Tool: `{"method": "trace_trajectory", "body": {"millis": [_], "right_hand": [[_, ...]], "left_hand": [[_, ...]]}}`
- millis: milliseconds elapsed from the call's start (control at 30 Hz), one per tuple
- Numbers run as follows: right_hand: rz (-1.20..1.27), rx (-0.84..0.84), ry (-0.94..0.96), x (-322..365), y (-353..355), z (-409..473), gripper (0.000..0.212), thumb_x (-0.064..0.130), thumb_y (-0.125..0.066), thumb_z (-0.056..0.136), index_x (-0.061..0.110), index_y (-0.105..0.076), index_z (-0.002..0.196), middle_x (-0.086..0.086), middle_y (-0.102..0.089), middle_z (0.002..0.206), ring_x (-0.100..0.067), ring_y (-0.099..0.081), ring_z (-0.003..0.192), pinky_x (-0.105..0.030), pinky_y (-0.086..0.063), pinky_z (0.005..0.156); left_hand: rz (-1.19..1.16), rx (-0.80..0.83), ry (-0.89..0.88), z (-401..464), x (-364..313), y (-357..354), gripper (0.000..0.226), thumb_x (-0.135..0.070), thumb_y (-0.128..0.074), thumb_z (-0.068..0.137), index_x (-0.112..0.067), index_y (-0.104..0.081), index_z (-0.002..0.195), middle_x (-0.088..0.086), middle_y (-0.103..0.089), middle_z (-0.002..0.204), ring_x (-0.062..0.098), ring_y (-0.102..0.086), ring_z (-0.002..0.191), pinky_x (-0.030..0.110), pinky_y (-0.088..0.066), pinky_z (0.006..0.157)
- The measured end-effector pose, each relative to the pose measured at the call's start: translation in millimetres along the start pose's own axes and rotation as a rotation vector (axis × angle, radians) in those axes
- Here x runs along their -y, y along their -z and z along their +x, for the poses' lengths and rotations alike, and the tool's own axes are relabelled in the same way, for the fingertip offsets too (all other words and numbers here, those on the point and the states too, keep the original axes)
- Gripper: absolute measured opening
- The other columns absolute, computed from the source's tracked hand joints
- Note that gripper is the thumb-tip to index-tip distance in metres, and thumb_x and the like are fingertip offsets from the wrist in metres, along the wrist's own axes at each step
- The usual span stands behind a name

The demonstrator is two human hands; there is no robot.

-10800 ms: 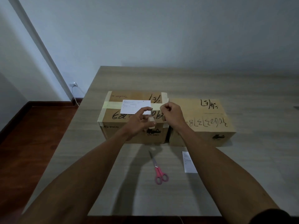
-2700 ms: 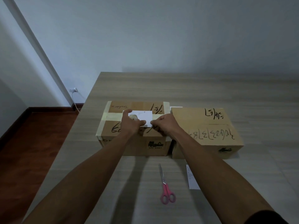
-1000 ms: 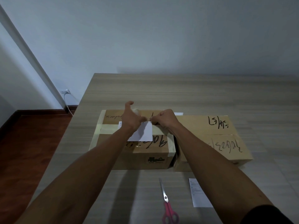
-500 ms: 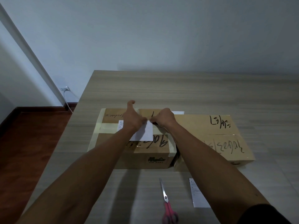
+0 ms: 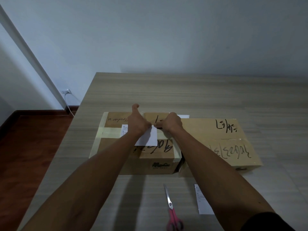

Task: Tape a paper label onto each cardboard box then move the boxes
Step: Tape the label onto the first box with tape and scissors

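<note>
Two cardboard boxes stand side by side on the table. The left box [image 5: 115, 120] has pale tape bands and black writing, and a white paper label [image 5: 147, 138] lies on its top. My left hand [image 5: 138, 121] presses down on the label's far edge with its thumb raised. Right beside it, my right hand [image 5: 172, 122] has curled fingers that pinch at the label's far right corner. The fingertips of both hands are hidden. The right box [image 5: 216, 132] carries no label on its top.
Pink-handled scissors [image 5: 173, 214] lie on the table [image 5: 166, 90] near me. A second paper label [image 5: 202, 202] lies beside them, partly under my right forearm. A white sheet [image 5: 184, 116] peeks out behind the boxes. The table's left edge drops to a wooden floor.
Over the last second both hands have stayed at the label's far edge with hardly any shift. Earlier they were working at the label's near and right side.
</note>
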State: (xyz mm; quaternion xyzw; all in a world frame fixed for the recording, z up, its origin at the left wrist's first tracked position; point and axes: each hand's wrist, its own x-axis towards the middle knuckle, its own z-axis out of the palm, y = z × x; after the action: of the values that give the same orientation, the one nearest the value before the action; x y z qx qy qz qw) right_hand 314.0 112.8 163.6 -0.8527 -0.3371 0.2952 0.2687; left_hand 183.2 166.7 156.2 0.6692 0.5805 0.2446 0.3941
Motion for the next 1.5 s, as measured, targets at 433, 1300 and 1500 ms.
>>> {"method": "trace_trajectory", "body": {"millis": [433, 1300, 1500], "right_hand": [[0.046, 0.002, -0.014, 0, -1, -3, 0.055, 0.039, -0.094, 0.068, 0.011, -0.047, 0.068, -0.003, -0.054, 0.067, -0.016, -0.050, 0.058, -0.026, -0.033, 0.047], [0.427, -0.122, 0.230, -50, 15, -81, 0.009, 0.012, -0.061, 0.099, 0.005, -0.066, 0.102, -0.014, -0.070, 0.084, -0.018, -0.066, 0.057, -0.032, -0.054, 0.057], [0.620, 0.024, 0.174, -62, 16, -119, 0.025, 0.024, -0.061, 0.101, 0.003, -0.074, 0.103, -0.011, -0.069, 0.083, -0.019, -0.064, 0.067, -0.027, -0.047, 0.051]], "left_hand": [[-0.017, -0.006, 0.141, 9, 4, 11, 0.116, -0.010, -0.097, 0.064, -0.018, -0.022, 0.152, 0.025, -0.059, 0.133, 0.039, -0.063, 0.113, 0.036, -0.049, 0.080], [-0.247, 0.201, -0.320, -89, 10, 22, 0.064, -0.009, -0.055, 0.100, -0.014, -0.019, 0.152, 0.002, -0.056, 0.087, 0.029, -0.063, 0.079, 0.040, -0.052, 0.075], [-0.278, 0.296, -0.339, -127, 28, 10, 0.049, -0.017, -0.039, 0.107, -0.020, -0.017, 0.151, 0.016, -0.065, 0.092, 0.020, -0.059, 0.077, 0.035, -0.048, 0.070]]}}
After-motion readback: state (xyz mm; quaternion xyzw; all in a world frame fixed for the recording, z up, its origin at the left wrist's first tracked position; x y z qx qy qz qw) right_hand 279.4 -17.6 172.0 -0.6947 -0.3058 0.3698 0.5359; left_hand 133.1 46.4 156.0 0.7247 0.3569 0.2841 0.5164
